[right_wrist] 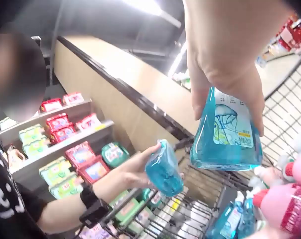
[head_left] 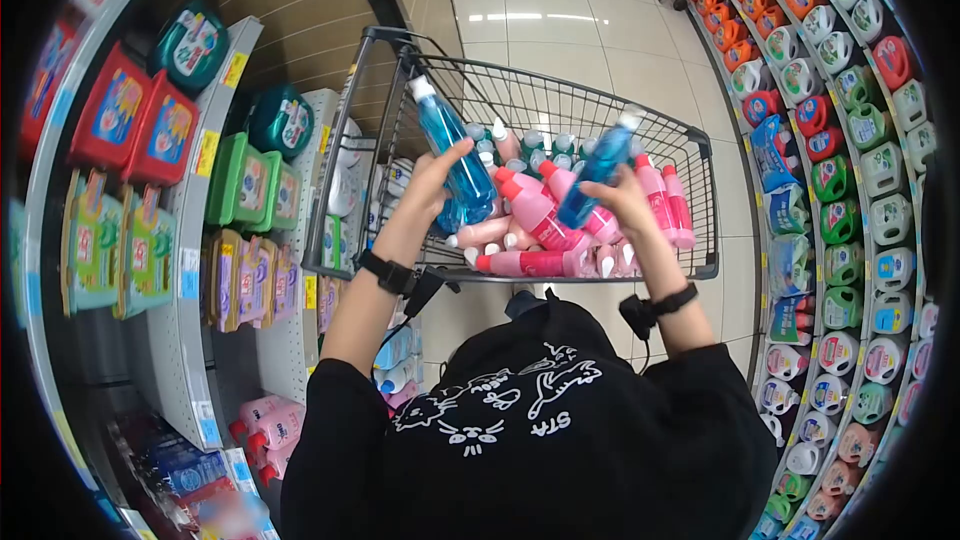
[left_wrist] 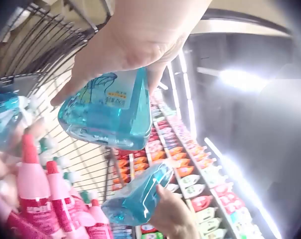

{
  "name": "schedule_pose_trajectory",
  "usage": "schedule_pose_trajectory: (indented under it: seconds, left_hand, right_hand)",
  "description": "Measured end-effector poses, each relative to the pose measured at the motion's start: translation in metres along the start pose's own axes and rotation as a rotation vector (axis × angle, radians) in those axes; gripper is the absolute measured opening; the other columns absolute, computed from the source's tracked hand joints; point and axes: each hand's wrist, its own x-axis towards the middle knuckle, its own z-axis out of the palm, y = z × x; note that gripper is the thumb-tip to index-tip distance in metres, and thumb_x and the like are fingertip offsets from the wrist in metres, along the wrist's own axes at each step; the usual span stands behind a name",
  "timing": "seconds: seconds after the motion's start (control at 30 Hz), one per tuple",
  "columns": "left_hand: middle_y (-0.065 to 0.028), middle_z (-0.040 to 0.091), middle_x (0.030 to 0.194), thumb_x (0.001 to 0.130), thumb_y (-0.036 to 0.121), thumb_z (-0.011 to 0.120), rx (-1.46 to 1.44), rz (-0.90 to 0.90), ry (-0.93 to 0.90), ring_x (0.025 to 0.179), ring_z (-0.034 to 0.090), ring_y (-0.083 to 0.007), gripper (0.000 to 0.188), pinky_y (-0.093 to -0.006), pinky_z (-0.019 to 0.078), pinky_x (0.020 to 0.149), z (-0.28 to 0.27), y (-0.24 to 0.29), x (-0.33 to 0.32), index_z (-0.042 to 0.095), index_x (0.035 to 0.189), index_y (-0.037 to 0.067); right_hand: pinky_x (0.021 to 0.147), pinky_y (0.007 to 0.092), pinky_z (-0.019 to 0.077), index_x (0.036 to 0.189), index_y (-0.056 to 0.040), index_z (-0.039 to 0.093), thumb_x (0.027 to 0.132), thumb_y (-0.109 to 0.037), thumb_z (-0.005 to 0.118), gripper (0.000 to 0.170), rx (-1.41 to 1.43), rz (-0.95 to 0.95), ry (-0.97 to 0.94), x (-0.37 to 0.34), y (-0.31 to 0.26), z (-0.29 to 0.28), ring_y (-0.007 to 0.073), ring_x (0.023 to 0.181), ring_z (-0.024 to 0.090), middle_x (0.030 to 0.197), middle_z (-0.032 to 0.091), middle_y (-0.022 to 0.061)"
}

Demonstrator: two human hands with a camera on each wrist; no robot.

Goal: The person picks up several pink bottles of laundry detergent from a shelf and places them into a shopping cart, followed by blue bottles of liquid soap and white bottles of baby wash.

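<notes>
My left hand (head_left: 430,183) grips a clear bottle of blue liquid (head_left: 447,135) with a white top, tilted over the left part of the shopping cart (head_left: 590,80). A jellyfish label shows on it in the left wrist view. My right hand (head_left: 628,202) holds a second, similar blue bottle (head_left: 597,176) above the cart's load, slightly blurred; its jellyfish label (right_wrist: 231,122) faces the right wrist camera. Below the hands lie pink bottles (head_left: 540,212) with red caps, several in a heap. More blue bottles (right_wrist: 225,222) stand in the cart beside them.
Green-topped bottles (head_left: 565,145) fill the cart's far side. Left of the cart, a shelf (head_left: 185,340) carries red, green and purple tubs. Along the right runs a long shelf of detergent jugs (head_left: 845,180). Tiled floor (head_left: 545,25) stretches ahead, beside a wood-panelled wall (head_left: 300,0).
</notes>
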Motion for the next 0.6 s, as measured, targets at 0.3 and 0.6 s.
schedule_pose_trajectory:
  seconds: [0.3, 0.6]
  left_hand:
    - [-0.0234, 0.058, 0.106, 0.05, 0.033, 0.084, 0.669, -0.292, 0.231, 0.093, 0.062, -0.0282, 0.087, -0.0346, 0.0517, 0.077, -0.089, -0.182, 0.133, 0.045, 0.111, -0.016]
    - [-0.0264, 0.058, 0.108, 0.048, 0.048, 0.078, 1.194, -0.419, 0.278, 0.099, 0.061, -0.0334, 0.094, -0.035, 0.0495, 0.083, -0.063, -0.19, 0.124, 0.049, 0.108, -0.017]
  right_hand:
    - [0.086, 0.0336, 0.0463, 0.116, 0.0046, 0.043, 0.048, -0.016, 0.085, 0.082, -0.317, 0.177, -0.281, 0.094, 0.071, 0.05, 0.0223, 0.095, 0.057, 0.104, 0.057, 0.0136]
    - [0.083, 0.0371, 0.048, 0.107, 0.013, 0.039, 0.045, -0.038, 0.087, 0.094, -0.901, 0.231, -0.259, 0.103, 0.187, 0.087, 0.0368, 0.097, 0.058, 0.105, 0.053, 0.0279]
